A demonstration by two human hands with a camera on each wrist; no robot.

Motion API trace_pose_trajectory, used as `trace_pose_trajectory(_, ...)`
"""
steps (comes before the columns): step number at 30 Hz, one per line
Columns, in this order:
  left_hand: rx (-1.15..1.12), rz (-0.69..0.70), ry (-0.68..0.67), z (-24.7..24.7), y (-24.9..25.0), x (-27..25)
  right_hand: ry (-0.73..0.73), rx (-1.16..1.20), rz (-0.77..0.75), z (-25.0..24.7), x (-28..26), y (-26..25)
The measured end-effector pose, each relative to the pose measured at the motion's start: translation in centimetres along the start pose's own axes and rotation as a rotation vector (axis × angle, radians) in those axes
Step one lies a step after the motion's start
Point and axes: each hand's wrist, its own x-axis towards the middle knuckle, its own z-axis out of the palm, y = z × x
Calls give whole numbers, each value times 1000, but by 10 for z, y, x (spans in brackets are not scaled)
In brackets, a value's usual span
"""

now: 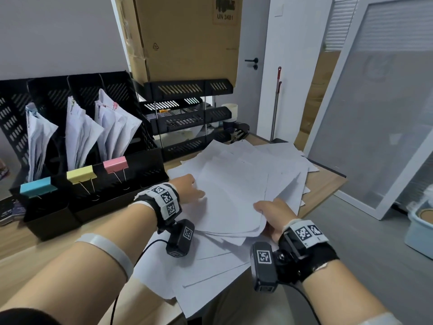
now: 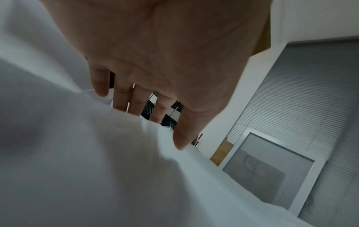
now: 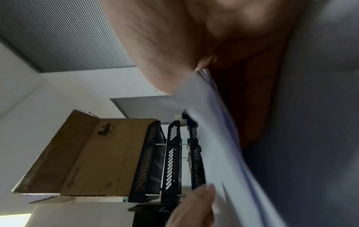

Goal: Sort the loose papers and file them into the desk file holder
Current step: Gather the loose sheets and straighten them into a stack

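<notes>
White, smooth loose papers (image 1: 234, 184) lie fanned in an untidy heap across the right half of a pale wooden desk (image 1: 35, 245). The right hand (image 1: 273, 213) pinches the near corner of a lifted sheaf, thumb on top, fingers curled beneath. The left hand (image 1: 187, 187) lies flat on the heap's left edge, fingers straight and slightly apart. To the far left stands a black perforated file holder (image 1: 131, 90) with three upright paper bundles, and three binder clips on its front: blue, yellow, pink.
</notes>
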Motion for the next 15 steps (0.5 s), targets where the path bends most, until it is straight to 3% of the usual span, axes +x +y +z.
trace_pose_trajectory(5, -271, 97, -12, -9, 3, -4, 73, -175, -85, 14, -25, -21)
trace_pose_trajectory(8, -379, 125, 2, -8, 1, -3, 157, -160, -191, 3, -20, -22)
trace_pose_trajectory(11, -374, 94, 10, -6, -3, -1, 253, -220, -194, -19, -15, -29)
trace_pose_trajectory(15, -322, 90, -30, -3, 0, 1, 196, -294, -152, -32, -33, -40)
